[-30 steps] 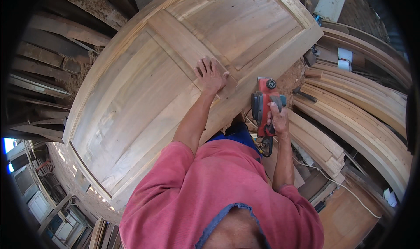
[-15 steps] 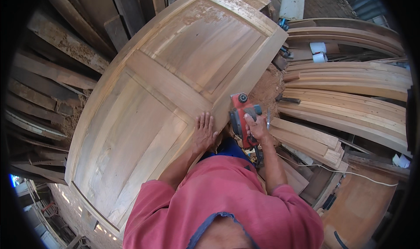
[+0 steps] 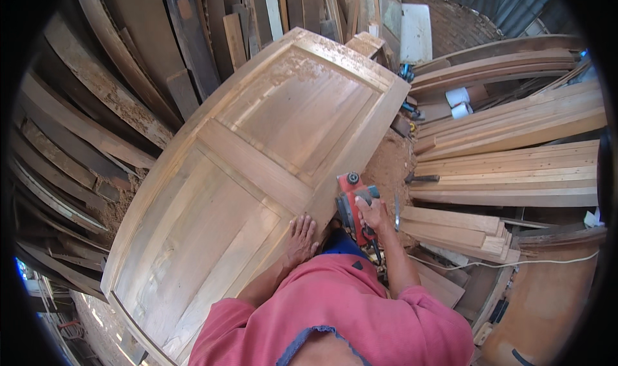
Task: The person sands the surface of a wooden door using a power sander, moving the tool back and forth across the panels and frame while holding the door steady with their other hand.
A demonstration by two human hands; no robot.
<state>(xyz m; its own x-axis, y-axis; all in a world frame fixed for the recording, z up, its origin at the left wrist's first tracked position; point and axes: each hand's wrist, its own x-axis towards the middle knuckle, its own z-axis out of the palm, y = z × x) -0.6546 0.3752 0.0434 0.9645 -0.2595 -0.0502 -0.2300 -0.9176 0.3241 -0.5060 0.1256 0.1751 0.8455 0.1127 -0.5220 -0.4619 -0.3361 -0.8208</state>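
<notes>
Head view: red electric planer (image 3: 353,206) sits on the near right edge of the panelled wooden door (image 3: 257,166). I see my right hand (image 3: 373,213) wrapped around its handle, while my left hand (image 3: 301,236) lies flat, fingers spread, on the door's frame just beside it. Stacked planks (image 3: 515,166) at right, white rolls (image 3: 458,102) beyond, leaning boards (image 3: 84,121) at left; sawdust floor (image 3: 386,166) between door and planks.
</notes>
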